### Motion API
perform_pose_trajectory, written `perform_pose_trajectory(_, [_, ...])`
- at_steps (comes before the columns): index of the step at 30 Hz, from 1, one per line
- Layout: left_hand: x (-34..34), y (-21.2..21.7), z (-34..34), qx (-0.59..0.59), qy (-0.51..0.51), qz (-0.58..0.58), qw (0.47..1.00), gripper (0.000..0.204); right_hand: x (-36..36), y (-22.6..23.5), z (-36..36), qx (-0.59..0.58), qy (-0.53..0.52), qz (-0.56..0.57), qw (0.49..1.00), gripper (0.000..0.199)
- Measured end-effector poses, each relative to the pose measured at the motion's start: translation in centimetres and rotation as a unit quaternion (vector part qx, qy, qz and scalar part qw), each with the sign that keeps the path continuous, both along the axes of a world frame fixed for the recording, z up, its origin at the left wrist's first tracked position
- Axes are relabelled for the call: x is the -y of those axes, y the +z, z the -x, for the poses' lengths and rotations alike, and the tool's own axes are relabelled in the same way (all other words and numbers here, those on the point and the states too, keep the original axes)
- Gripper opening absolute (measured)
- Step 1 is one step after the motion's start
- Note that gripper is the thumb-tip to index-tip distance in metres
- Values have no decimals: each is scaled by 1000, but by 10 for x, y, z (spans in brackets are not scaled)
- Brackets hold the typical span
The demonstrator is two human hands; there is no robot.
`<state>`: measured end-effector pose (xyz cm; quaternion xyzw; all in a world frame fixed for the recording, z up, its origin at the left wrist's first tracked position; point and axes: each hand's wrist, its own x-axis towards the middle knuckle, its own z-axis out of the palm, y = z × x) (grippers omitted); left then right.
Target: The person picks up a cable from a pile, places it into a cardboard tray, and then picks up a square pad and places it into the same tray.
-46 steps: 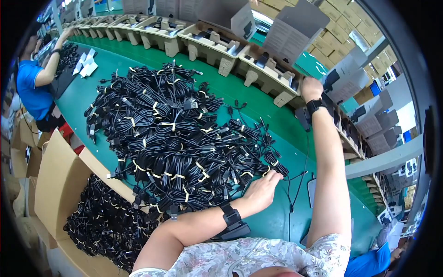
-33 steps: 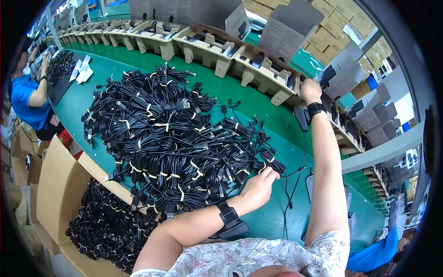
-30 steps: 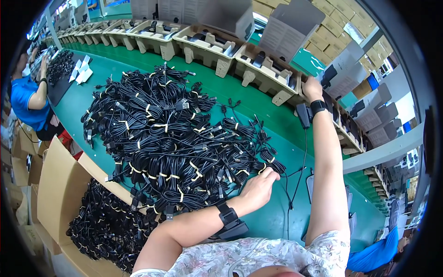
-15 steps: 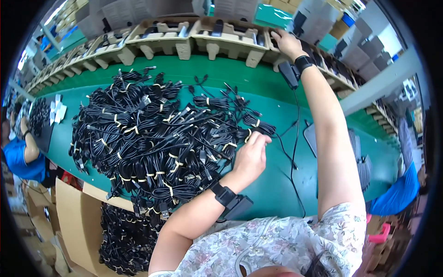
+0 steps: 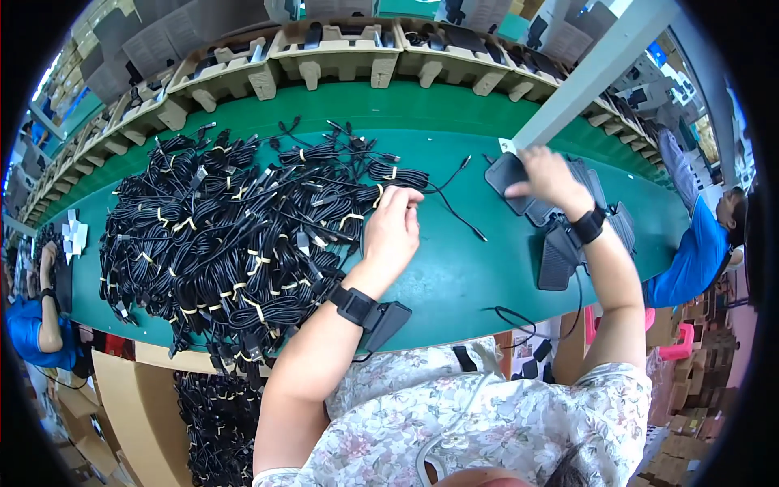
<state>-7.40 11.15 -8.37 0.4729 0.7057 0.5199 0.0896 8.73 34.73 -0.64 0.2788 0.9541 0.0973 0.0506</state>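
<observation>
Since half a second ago the right hand [image 5: 552, 180] has swung off the pulp trays [image 5: 333, 65] past the surface [image 5: 438, 280]'s far edge, and now it's blurry over some flat dark-grey pieces [image 5: 505, 174] near the right end, fingers spread, looks released. Left hand [image 5: 391, 231] has its fingers curled by a banded black cable coil [image 5: 406, 176] on the right side of the big USB cable pile [image 5: 213, 215], toward the left end; can't tell if it's actually gripping.
</observation>
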Motion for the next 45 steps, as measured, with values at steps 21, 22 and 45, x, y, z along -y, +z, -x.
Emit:
perform_pose_trajectory(21, [3, 14, -6, 255, -46, -105, 960, 18, 88, 18, 61, -516, 287, 34, 806, 32])
perform_pose_trajectory(22, [0, 14, -7, 325, -67, -128, 935, 19, 79, 12, 61, -508, 182, 260, 801, 31])
perform_pose_trajectory(45, [3, 13, -14, 25, 32, -54, 998, 30, -112, 42, 326, -535, 77, 124, 832, 33])
